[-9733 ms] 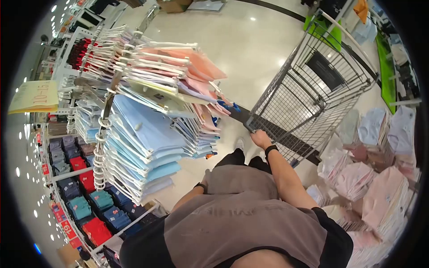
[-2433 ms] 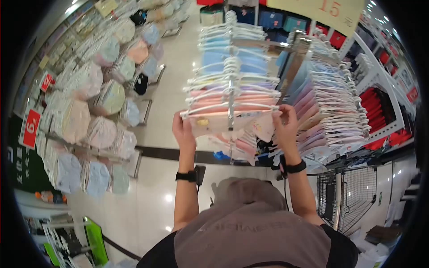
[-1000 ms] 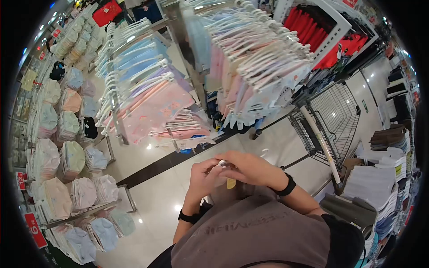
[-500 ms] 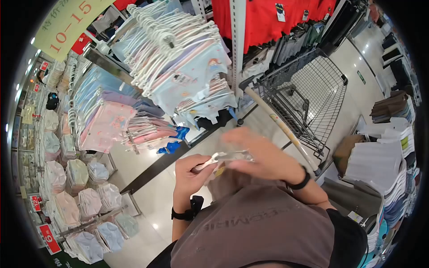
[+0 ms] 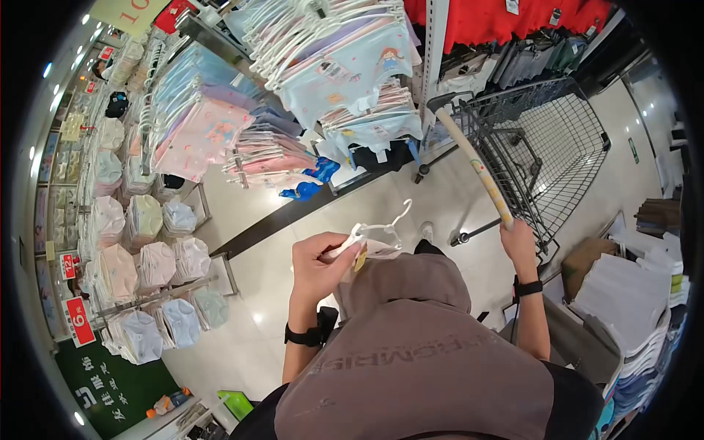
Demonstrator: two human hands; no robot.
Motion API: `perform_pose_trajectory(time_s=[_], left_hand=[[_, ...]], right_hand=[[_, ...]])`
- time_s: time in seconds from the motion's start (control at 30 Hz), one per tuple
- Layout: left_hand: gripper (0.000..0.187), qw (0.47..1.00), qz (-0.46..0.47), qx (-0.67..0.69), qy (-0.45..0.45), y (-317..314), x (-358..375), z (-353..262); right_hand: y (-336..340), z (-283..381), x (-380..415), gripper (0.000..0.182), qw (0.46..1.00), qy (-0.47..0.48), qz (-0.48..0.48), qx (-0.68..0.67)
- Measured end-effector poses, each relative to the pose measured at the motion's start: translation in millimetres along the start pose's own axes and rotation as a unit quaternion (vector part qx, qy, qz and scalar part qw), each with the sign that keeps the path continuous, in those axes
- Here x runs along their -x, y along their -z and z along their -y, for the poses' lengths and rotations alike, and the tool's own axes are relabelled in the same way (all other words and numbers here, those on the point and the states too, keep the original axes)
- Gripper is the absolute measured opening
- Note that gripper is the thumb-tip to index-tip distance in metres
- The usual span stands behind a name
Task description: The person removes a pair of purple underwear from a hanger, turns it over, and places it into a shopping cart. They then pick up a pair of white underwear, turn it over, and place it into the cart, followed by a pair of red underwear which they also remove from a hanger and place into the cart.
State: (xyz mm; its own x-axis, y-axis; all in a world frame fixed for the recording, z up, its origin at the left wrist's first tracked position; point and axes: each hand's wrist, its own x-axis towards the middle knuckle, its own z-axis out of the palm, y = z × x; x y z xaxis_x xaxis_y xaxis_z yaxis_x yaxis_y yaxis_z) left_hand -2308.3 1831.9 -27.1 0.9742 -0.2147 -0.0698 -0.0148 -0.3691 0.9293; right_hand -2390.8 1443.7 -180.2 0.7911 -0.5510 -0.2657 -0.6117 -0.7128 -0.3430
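Note:
My left hand [image 5: 320, 265] is closed on a white hanger [image 5: 390, 226], whose hook points up and to the right. A pale garment [image 5: 375, 248] with a yellowish tag hangs from the hanger, partly hidden behind my fingers. Out to the right, my right hand [image 5: 518, 238] rests at the near end of the patterned cart handle [image 5: 480, 167], with its fingers mostly hidden. The handle belongs to an empty-looking wire shopping cart [image 5: 561, 158]. Both wrists carry black bands.
Racks of children's underwear on hangers [image 5: 345, 73] stand ahead, and more packs [image 5: 117, 271] hang at the left. Red garments [image 5: 506, 26] hang behind the cart. At the right are stacked white clothes [image 5: 623, 293]. A dark strip crosses the floor [image 5: 271, 293].
My right hand has left the hanger beside my left hand and moved right to the cart handle. My left hand still holds the hanger. The view has shifted.

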Motion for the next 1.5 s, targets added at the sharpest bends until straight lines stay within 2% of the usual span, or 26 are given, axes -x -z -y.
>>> perform_pose_trajectory(time_s=[0.07, 0.33, 0.4, 0.47, 0.53, 0.67, 0.73, 0.77, 0.9, 0.93, 1.0, 1.07, 1.13, 1.2, 1.23, 1.3, 1.33, 1.4, 1.43, 1.5], left_hand=[[0.010, 1.000, 0.002, -0.002, -0.003, 14, 3, 7], [0.007, 0.995, -0.012, 0.095, -0.015, 83, 32, 58], [0.007, 0.994, 0.019, 0.099, -0.036, 104, 32, 79], [0.009, 0.994, 0.045, 0.097, 0.003, 114, 34, 100], [0.009, 0.984, 0.051, 0.166, -0.040, 119, 29, 121], [0.008, 0.986, 0.104, 0.114, -0.066, 140, 29, 114], [0.009, 0.980, 0.114, 0.158, -0.027, 138, 33, 111], [0.009, 0.980, 0.110, 0.146, -0.073, 133, 33, 111], [0.007, 0.983, 0.081, 0.159, -0.050, 121, 50, 82], [0.008, 0.981, 0.078, 0.162, -0.068, 119, 51, 86], [0.009, 0.973, 0.063, 0.202, -0.092, 112, 56, 72], [0.010, 0.975, 0.067, 0.172, -0.127, 114, 62, 67], [0.011, 0.980, 0.069, 0.115, -0.149, 120, 72, 52], [0.011, 0.978, 0.061, 0.056, -0.189, 119, 78, 40], [0.011, 0.976, 0.071, 0.063, -0.196, 116, 79, 38], [0.010, 0.975, 0.091, 0.056, -0.195, 115, 88, 37], [0.010, 0.977, 0.091, 0.042, -0.186, 119, 94, 37], [0.010, 0.978, 0.042, 0.029, -0.201, 123, 102, 37], [0.010, 0.985, 0.045, 0.025, -0.164, 128, 106, 39], [0.010, 0.985, 0.038, 0.030, -0.164, 132, 108, 41]], right_hand=[[-11, 4, 14, 0.034, 0.999, 0.016, -0.039, 0.021], [-73, 55, 121, 0.029, 1.000, 0.010, -0.012, -0.012], [-87, 46, 149, 0.029, 0.999, 0.026, -0.024, -0.004], [-88, 40, 177, 0.029, 0.997, 0.010, -0.034, 0.066], [-91, 47, 188, 0.029, 0.998, -0.002, -0.021, 0.063], [-100, 75, 204, 0.028, 0.999, 0.010, -0.022, 0.042], [-105, 93, 205, 0.029, 0.999, 0.002, -0.027, 0.023], [-108, 99, 207, 0.029, 1.000, 0.006, -0.028, 0.013], [-111, 103, 213, 0.034, 0.999, 0.029, -0.017, -0.022], [-109, 104, 212, 0.034, 0.999, 0.026, -0.023, -0.028], [-88, 118, 220, 0.036, 0.999, -0.002, 0.051, -0.016], [-74, 133, 235, 0.046, 0.975, 0.172, -0.124, -0.071], [-29, 182, 252, 0.055, 0.938, 0.213, -0.168, -0.217], [7, 225, 256, 0.054, 0.881, 0.346, -0.188, -0.263], [14, 243, 253, 0.054, 0.874, 0.354, -0.195, -0.272], [13, 272, 251, 0.043, 0.813, 0.480, -0.099, -0.314], [8, 281, 250, 0.043, 0.810, 0.476, -0.092, -0.329], [6, 292, 246, 0.028, 0.794, 0.484, 0.128, -0.344], [3, 297, 245, 0.020, 0.772, 0.513, 0.101, -0.361], [6, 302, 243, 0.019, 0.767, 0.513, 0.127, -0.364]])
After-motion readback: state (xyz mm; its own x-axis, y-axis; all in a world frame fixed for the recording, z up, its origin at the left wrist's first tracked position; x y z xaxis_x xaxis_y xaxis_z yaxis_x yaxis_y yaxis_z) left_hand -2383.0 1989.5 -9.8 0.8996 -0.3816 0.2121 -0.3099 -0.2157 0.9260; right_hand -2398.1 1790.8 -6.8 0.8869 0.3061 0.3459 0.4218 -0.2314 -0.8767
